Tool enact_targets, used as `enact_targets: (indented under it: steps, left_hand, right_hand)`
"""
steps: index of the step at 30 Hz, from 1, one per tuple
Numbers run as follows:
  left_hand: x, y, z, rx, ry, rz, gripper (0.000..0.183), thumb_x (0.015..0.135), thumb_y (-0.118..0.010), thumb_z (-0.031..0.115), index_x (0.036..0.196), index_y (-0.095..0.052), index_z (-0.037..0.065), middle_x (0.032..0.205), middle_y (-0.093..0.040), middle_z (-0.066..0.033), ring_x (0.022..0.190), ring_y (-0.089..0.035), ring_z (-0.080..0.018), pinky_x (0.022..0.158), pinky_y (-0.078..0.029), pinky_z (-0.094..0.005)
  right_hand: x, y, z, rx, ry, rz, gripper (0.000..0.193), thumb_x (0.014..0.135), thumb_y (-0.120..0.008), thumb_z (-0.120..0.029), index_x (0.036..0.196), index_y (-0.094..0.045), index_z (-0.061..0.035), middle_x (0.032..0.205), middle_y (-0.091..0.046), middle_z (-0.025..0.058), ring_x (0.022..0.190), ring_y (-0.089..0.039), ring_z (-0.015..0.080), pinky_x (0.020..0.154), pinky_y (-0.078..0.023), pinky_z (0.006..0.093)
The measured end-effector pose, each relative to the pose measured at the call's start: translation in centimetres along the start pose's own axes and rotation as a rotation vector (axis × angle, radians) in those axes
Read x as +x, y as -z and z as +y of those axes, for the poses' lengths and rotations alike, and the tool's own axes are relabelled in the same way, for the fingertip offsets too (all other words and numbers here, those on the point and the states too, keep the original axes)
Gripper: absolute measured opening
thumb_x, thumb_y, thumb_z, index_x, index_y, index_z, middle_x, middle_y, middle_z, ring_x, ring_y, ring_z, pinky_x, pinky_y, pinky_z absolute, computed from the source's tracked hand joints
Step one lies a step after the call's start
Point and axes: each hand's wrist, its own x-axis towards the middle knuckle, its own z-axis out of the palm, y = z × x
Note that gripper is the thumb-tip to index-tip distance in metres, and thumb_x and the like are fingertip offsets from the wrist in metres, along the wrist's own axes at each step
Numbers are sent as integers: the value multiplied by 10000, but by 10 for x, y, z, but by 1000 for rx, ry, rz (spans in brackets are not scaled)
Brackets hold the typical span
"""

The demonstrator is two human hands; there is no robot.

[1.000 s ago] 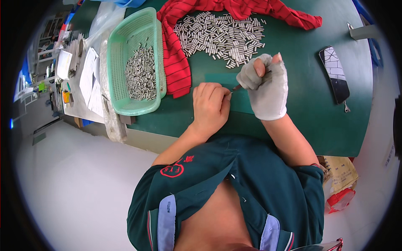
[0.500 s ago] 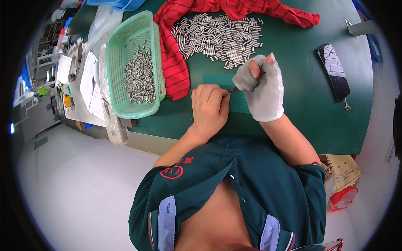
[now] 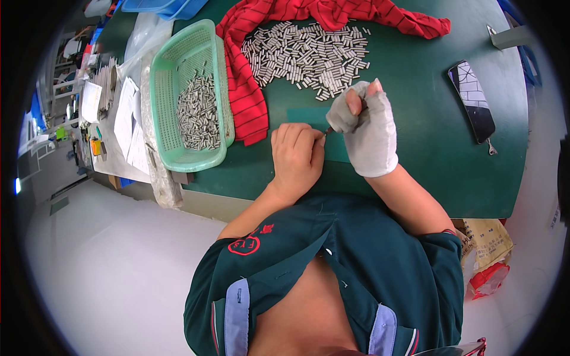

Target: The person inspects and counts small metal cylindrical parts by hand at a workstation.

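Above the green table, my bare left hand (image 3: 295,153) is closed, its thumb and forefinger pressed together at the right side. What it pinches is too small to make out. My right hand (image 3: 371,133), in a white glove that leaves the thumb and a fingertip bare, is closed with the knuckles up. From its curled fingers a thin dark stick-like piece (image 3: 328,131) reaches to my left fingertips; its kind cannot be told. A flat green sheet (image 3: 303,115) lies beneath the hands. Beyond them spreads a pile of short metal pins (image 3: 314,53).
Left of my hands stands a light green plastic basket (image 3: 163,145) holding more metal pins. A red striped cloth (image 3: 246,113) curls around the pile. At the right lies a phone (image 3: 473,101), near a grey metal bracket (image 3: 509,39). Papers (image 3: 126,113) lie left of the basket.
My gloved right hand has shifted slightly left and down. My left hand stays almost in place, and the thin dark piece still bridges the two hands.
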Motion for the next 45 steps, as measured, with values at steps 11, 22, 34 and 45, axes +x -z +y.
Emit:
enact_targets:
  steps: [11, 22, 34, 45]
  left_hand:
    - [-2, -3, -2, -23, 6, -8, 154, 695, -677, -23, 777, -569, 50, 784, -554, -72, 754, -519, -265, 692, -368, -363]
    - [0, -2, -3, -64, 16, -16, 171, 695, -663, -46, 799, -566, 48, 789, -559, -81, 755, -526, -286, 699, -378, -375]
    - [1, 32, -19, -902, 304, 54, 35, 903, -578, 22, 921, -548, 19, 940, -525, -57, 791, -473, -113, 705, -402, -236]
    - [5, 47, -14, -903, 242, 54, 40, 902, -585, 25, 918, -549, 15, 944, -523, -63, 813, -483, -120, 720, -405, -239]
  right_hand:
    - [3, 17, 5, 19, -13, -122, 337, 981, -404, -322, 734, -356, -97, 617, -315, -4, 548, -282, 108, 502, -246, 264]
    - [-4, 8, 9, -165, 64, -82, 485, 984, -404, -479, 695, -352, -94, 609, -342, -1, 548, -277, 98, 508, -243, 264]
    - [-18, -19, -9, -575, -170, -78, 98, 856, -620, -113, 904, -580, -37, 750, -543, -19, 673, -443, 33, 599, -364, 187]
    - [-23, -19, 1, -775, -168, -249, 77, 867, -606, -74, 894, -622, -4, 757, -572, -10, 687, -481, 42, 635, -435, 214]
